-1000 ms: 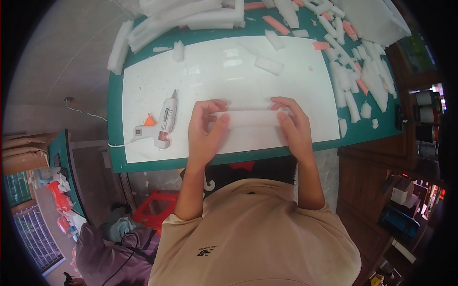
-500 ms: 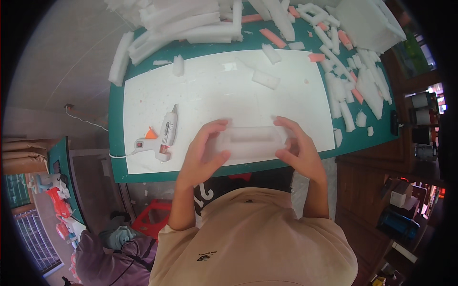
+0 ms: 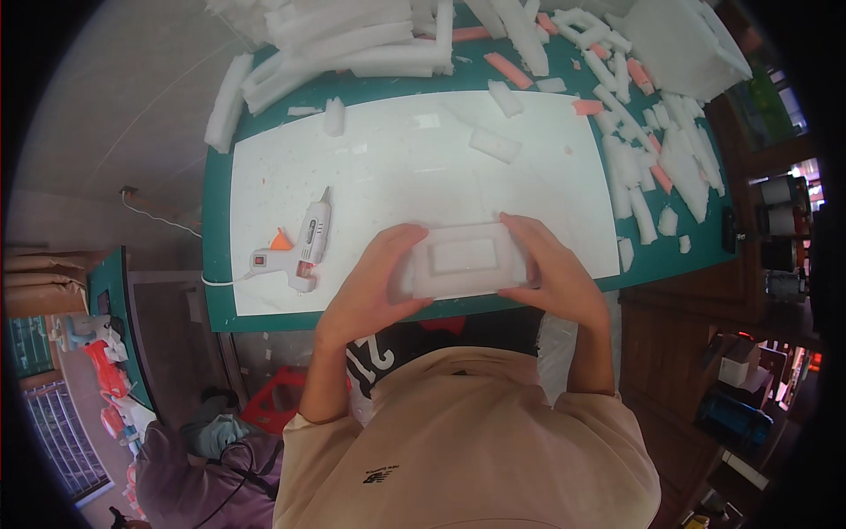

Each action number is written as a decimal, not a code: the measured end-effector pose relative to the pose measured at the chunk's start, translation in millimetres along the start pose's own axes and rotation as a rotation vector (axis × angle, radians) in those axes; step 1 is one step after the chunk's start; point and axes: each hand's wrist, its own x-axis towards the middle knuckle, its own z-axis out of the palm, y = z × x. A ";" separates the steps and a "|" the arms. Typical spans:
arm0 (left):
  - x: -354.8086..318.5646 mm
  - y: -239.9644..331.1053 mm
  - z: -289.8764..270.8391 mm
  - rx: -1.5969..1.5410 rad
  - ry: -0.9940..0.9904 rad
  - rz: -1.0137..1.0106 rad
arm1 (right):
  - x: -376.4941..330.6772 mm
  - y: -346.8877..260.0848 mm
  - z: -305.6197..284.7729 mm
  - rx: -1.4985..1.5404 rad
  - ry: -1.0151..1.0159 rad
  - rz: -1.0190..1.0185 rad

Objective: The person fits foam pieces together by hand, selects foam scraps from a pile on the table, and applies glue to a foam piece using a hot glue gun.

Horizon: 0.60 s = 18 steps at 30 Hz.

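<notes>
Between my two hands is a white rectangular foam frame point(image 3: 464, 284), with an oblong opening in its middle. My left hand point(image 3: 377, 275) grips its left end, fingers at the far edge and thumb along the near side. On the right end my right hand point(image 3: 555, 269) closes the same way. The frame is over the near part of a white board point(image 3: 370, 159); whether it touches the board I cannot tell. Left of my left hand, a white glue gun point(image 3: 308, 242) with an orange part lies on the board.
Under the board is a green tabletop point(image 3: 220, 273). Long white foam strips point(image 3: 344, 40) are piled at the back. White and pink foam scraps point(image 3: 639, 167) cover the right side, near a large foam block point(image 3: 683, 44). A red stool point(image 3: 273, 397) stands below left.
The foam frame has tilted, so its opening now shows as a wider rectangle. Both hands have shifted slightly with it and keep their grip.
</notes>
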 end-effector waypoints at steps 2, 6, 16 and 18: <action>0.4 -5.5 1.1 -0.006 0.045 0.003 | 1.3 -4.0 -5.5 0.021 -0.062 0.079; 1.7 -7.0 2.1 -0.023 0.066 -0.022 | 5.7 -0.5 -4.5 0.029 -0.053 0.083; 1.1 -12.2 3.4 -0.038 0.040 -0.058 | 0.8 11.2 -2.7 -0.005 0.002 -0.012; 1.2 -14.2 3.1 -0.036 0.034 -0.031 | 1.5 14.2 -2.7 0.019 0.011 0.010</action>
